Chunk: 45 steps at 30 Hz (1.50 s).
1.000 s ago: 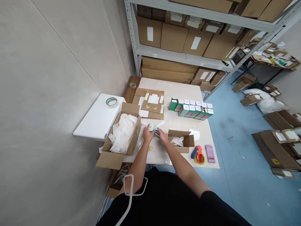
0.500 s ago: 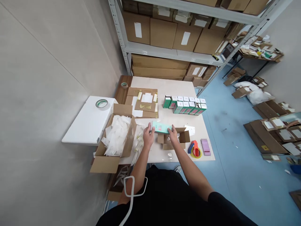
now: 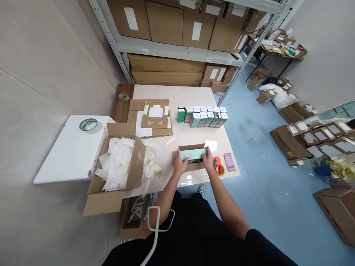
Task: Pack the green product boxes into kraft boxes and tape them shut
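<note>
A long mint-green carton (image 3: 193,154) with a pink label is held lengthwise between both my hands. My left hand (image 3: 181,164) is closed on its left end and my right hand (image 3: 208,161) is closed on its right end. The carton sits in the mouth of a small open cardboard box (image 3: 191,149) near the table's front edge. Rows of upright green and pink cartons (image 3: 203,117) stand further back on the white table (image 3: 177,96).
A large open box of white plastic bags (image 3: 118,162) stands at my left, with loose bags spilled beside it. A red tape dispenser (image 3: 219,167) lies right of my hands. Flattened cardboard (image 3: 151,118), tape rolls (image 3: 88,124) and shelving with brown cartons (image 3: 166,22) surround the table.
Both hands lifted the mint-green carton from the table and carried it right and down into the small cardboard box. The camera view has swung left and downward.
</note>
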Each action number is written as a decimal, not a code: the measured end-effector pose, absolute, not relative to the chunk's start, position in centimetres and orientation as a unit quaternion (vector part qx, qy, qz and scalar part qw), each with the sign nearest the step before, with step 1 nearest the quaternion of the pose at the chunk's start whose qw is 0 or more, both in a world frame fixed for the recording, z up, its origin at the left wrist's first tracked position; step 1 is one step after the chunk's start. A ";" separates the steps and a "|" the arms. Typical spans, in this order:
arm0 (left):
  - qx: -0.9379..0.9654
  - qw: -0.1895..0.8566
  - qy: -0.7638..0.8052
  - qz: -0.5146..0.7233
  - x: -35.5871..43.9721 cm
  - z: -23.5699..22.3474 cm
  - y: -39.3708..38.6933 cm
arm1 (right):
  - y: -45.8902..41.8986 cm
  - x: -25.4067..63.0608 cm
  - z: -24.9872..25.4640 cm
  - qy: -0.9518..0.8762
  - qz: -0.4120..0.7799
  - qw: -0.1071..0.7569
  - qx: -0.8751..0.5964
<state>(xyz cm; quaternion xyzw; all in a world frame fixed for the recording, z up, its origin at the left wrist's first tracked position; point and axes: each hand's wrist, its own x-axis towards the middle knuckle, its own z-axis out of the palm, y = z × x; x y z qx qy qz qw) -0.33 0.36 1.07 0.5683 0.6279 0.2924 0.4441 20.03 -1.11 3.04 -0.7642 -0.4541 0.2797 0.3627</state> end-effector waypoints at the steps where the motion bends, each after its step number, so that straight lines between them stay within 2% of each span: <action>1: 0.583 0.427 0.625 0.296 -0.3 1.1 0.5 | -1.2 20.3 2.8 -0.456 0.280 0.367 -0.761; 4: 0.621 0.397 0.623 0.260 -0.1 0.6 1.0 | -1.6 21.0 2.3 -0.464 0.296 0.379 -0.744; 10: 0.659 0.369 0.650 0.078 1.0 -1.7 -0.2 | -1.7 22.9 2.5 -0.479 0.346 0.385 -0.709; 14: 0.665 0.338 0.664 0.044 2.4 -2.5 -1.3 | -1.4 23.6 2.5 -0.507 0.381 0.386 -0.670; 20: 0.635 0.288 0.714 0.060 4.2 -3.4 -1.7 | -2.1 24.3 1.2 -0.552 0.438 0.369 -0.606; 26: 0.639 0.248 0.705 0.180 5.7 -4.3 -4.3 | -3.0 25.6 -0.2 -0.583 0.472 0.360 -0.555; 31: 0.640 0.232 0.699 0.218 6.3 -3.9 -8.8 | -2.3 25.5 0.5 -0.604 0.517 0.335 -0.507; 37: 0.621 0.181 0.717 0.261 2.8 -2.0 -13.3 | -1.3 20.3 3.3 -0.660 0.520 0.339 -0.423; 45: 0.577 0.104 0.746 0.316 -5.8 1.6 -16.4 | -0.7 8.9 8.4 -0.765 0.499 0.273 -0.301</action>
